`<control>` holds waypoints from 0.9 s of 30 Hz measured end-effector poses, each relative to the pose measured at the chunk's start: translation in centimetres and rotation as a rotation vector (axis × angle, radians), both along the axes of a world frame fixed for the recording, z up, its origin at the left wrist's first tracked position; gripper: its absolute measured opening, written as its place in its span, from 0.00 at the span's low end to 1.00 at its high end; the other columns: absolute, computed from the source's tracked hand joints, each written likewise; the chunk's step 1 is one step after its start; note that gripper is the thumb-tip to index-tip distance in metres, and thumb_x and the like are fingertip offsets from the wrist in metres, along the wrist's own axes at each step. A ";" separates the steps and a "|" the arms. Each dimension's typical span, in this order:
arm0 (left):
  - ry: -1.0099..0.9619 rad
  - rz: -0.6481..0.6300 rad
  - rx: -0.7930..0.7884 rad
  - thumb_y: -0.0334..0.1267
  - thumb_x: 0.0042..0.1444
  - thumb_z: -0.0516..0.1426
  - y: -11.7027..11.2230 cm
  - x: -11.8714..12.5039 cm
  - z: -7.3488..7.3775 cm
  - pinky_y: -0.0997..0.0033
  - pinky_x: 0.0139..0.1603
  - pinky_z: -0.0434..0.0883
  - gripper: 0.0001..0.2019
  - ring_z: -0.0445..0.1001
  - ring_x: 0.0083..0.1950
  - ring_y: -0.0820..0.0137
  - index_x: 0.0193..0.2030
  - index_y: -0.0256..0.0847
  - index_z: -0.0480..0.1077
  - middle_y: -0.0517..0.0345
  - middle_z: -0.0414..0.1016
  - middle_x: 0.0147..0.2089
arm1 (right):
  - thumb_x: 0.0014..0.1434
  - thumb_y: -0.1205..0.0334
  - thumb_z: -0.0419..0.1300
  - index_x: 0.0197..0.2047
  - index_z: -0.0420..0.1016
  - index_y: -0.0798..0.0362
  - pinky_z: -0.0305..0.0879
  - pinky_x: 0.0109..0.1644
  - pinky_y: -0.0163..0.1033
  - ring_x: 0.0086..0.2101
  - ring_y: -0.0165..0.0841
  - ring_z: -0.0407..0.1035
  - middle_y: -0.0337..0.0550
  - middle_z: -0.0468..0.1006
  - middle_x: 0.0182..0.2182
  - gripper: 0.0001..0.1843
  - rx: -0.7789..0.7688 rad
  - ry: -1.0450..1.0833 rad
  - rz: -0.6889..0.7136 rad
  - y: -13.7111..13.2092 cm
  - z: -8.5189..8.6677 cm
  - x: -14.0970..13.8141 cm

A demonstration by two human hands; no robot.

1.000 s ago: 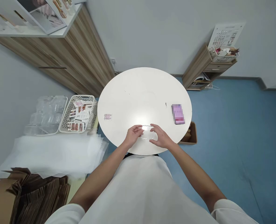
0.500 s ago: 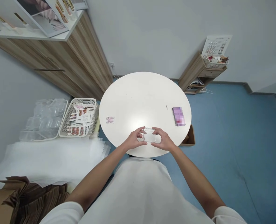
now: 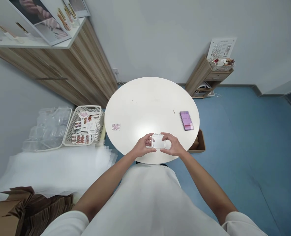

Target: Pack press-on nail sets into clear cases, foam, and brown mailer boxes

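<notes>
Between my two hands is a small clear plastic box [image 3: 158, 141], held near the front edge of the round white table [image 3: 145, 98]. My left hand [image 3: 145, 145] grips its left side, thumb at the near edge and fingers at the far edge. On the right side my right hand [image 3: 170, 144] grips it in the same way. Whether the box touches the tabletop I cannot tell. To the left on the table lies a small card of press-on nails [image 3: 116, 127]. A purple, pixelated flat item [image 3: 186, 120] lies toward the right edge.
Left of the table, a white basket [image 3: 67, 139] holds nail cards, beside clear plastic boxes [image 3: 49, 126]. White sheets [image 3: 54, 170] and folded brown cardboard [image 3: 44, 209] lie nearer me. A cardboard box [image 3: 201, 144] stands on the floor at right; a wooden cabinet [image 3: 86, 65] stands back left.
The view has shifted slightly. Both hands keep the same hold on the clear box, which looks nearly unmoved.
</notes>
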State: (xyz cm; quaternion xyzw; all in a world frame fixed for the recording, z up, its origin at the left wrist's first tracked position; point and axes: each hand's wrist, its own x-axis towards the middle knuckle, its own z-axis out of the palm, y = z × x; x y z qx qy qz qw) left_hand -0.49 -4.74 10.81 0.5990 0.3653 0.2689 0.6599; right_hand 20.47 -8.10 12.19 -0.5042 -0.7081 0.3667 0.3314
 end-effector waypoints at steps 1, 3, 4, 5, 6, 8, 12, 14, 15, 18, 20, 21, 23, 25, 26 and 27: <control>-0.009 0.010 -0.005 0.36 0.38 0.64 -0.2 0.0 -0.1 0.64 0.42 0.68 0.36 0.68 0.35 0.75 0.57 0.45 0.57 0.54 0.66 0.42 | 0.37 0.60 0.65 0.37 0.65 0.50 0.61 0.46 0.44 0.51 0.43 0.60 0.48 0.70 0.44 0.21 -0.006 0.026 0.002 0.0 0.1 0.0; -0.022 0.039 -0.011 0.35 0.37 0.64 -0.5 0.1 -0.2 0.64 0.42 0.68 0.37 0.68 0.35 0.75 0.56 0.45 0.57 0.54 0.65 0.42 | 0.39 0.60 0.64 0.37 0.64 0.50 0.62 0.45 0.43 0.48 0.41 0.63 0.47 0.70 0.44 0.20 -0.027 0.093 -0.002 0.0 0.2 0.0; -0.029 0.053 -0.019 0.35 0.37 0.64 -0.6 0.1 -0.3 0.65 0.41 0.69 0.37 0.68 0.35 0.75 0.56 0.45 0.57 0.54 0.65 0.42 | 0.40 0.59 0.64 0.38 0.64 0.50 0.62 0.44 0.43 0.46 0.40 0.64 0.47 0.70 0.44 0.20 -0.038 0.120 -0.005 0.0 0.4 -0.1; -0.039 0.066 -0.034 0.35 0.37 0.64 -0.8 0.1 -0.4 0.65 0.41 0.69 0.37 0.68 0.34 0.75 0.56 0.45 0.56 0.54 0.65 0.42 | 0.40 0.59 0.64 0.38 0.64 0.50 0.62 0.43 0.43 0.44 0.39 0.65 0.47 0.70 0.44 0.20 -0.048 0.137 -0.008 0.2 0.5 -0.1; -0.052 0.079 -0.054 0.35 0.38 0.64 -0.9 0.2 -0.4 0.65 0.40 0.69 0.37 0.68 0.34 0.75 0.57 0.46 0.56 0.54 0.64 0.43 | 0.40 0.59 0.64 0.38 0.64 0.50 0.62 0.43 0.43 0.42 0.38 0.66 0.47 0.70 0.44 0.20 -0.056 0.143 -0.011 0.3 0.7 -0.2; -0.080 0.091 -0.098 0.35 0.40 0.63 -1.1 0.3 -0.5 0.66 0.38 0.70 0.37 0.68 0.35 0.75 0.58 0.47 0.54 0.53 0.62 0.45 | 0.41 0.58 0.64 0.38 0.64 0.50 0.63 0.41 0.43 0.39 0.37 0.66 0.46 0.71 0.42 0.20 -0.078 0.138 -0.019 0.9 0.8 -0.2; -0.092 0.124 -0.146 0.36 0.41 0.62 -1.1 0.5 -0.6 0.66 0.39 0.69 0.37 0.68 0.37 0.74 0.60 0.47 0.53 0.53 0.63 0.44 | 0.48 0.53 0.58 0.36 0.64 0.50 0.64 0.35 0.40 0.31 0.31 0.67 0.42 0.72 0.36 0.14 -0.227 0.250 -0.102 2.4 0.3 -0.2; -0.077 0.152 -0.167 0.35 0.41 0.62 -1.2 0.5 -0.8 0.66 0.40 0.68 0.38 0.68 0.37 0.74 0.60 0.47 0.52 0.55 0.64 0.42 | 0.50 0.50 0.56 0.35 0.64 0.50 0.63 0.33 0.38 0.28 0.29 0.68 0.39 0.71 0.33 0.14 -0.324 0.317 -0.143 3.1 0.0 -0.3; -0.067 0.161 -0.175 0.35 0.41 0.62 -1.2 0.5 -1.0 0.66 0.40 0.68 0.38 0.68 0.36 0.75 0.61 0.47 0.52 0.55 0.64 0.42 | 0.51 0.49 0.55 0.34 0.64 0.51 0.63 0.32 0.37 0.27 0.29 0.68 0.38 0.71 0.31 0.14 -0.363 0.340 -0.157 3.3 -0.2 -0.3; -0.042 0.157 -0.168 0.34 0.42 0.61 -1.5 0.5 -1.4 0.67 0.40 0.68 0.38 0.67 0.33 0.77 0.61 0.48 0.51 0.55 0.65 0.41 | 0.50 0.47 0.54 0.33 0.64 0.51 0.61 0.27 0.35 0.23 0.27 0.67 0.38 0.71 0.30 0.15 -0.429 0.384 -0.207 3.8 -0.5 -0.6; -0.028 0.154 -0.152 0.35 0.42 0.61 -1.7 0.6 -1.7 0.67 0.40 0.68 0.39 0.68 0.33 0.77 0.61 0.48 0.50 0.55 0.65 0.42 | 0.50 0.47 0.54 0.33 0.65 0.52 0.61 0.26 0.34 0.21 0.25 0.67 0.38 0.70 0.29 0.16 -0.456 0.402 -0.253 4.0 -0.7 -0.7; -0.021 0.157 -0.145 0.35 0.43 0.61 -1.8 0.7 -1.9 0.67 0.39 0.68 0.39 0.68 0.33 0.77 0.62 0.48 0.48 0.55 0.65 0.42 | 0.50 0.46 0.54 0.32 0.66 0.52 0.60 0.25 0.34 0.21 0.25 0.66 0.38 0.70 0.29 0.17 -0.471 0.406 -0.270 4.1 -0.8 -0.8; -0.006 0.166 -0.131 0.35 0.43 0.61 -2.1 0.9 -2.3 0.67 0.39 0.69 0.41 0.68 0.34 0.76 0.62 0.48 0.46 0.55 0.65 0.42 | 0.50 0.46 0.54 0.33 0.68 0.53 0.60 0.25 0.34 0.20 0.25 0.65 0.38 0.69 0.27 0.17 -0.506 0.416 -0.287 4.1 -1.2 -0.9; 0.011 0.175 -0.121 0.35 0.43 0.61 -2.3 1.2 -2.8 0.67 0.38 0.69 0.42 0.68 0.34 0.76 0.63 0.48 0.45 0.55 0.65 0.41 | 0.51 0.46 0.52 0.36 0.69 0.53 0.61 0.26 0.34 0.21 0.25 0.65 0.38 0.69 0.27 0.19 -0.543 0.425 -0.287 3.9 -1.7 -0.9; 0.020 0.182 -0.119 0.35 0.43 0.61 -2.4 1.3 -3.1 0.67 0.38 0.69 0.42 0.68 0.34 0.76 0.63 0.48 0.45 0.55 0.65 0.41 | 0.52 0.46 0.52 0.39 0.69 0.53 0.62 0.26 0.34 0.21 0.25 0.64 0.39 0.69 0.28 0.20 -0.554 0.428 -0.287 3.6 -2.0 -0.9; 0.028 0.190 -0.118 0.35 0.43 0.61 -2.4 1.4 -3.4 0.67 0.39 0.69 0.41 0.68 0.34 0.76 0.63 0.47 0.45 0.55 0.65 0.41 | 0.52 0.47 0.51 0.42 0.69 0.52 0.63 0.27 0.35 0.22 0.25 0.64 0.40 0.70 0.30 0.21 -0.560 0.427 -0.293 3.3 -2.3 -0.9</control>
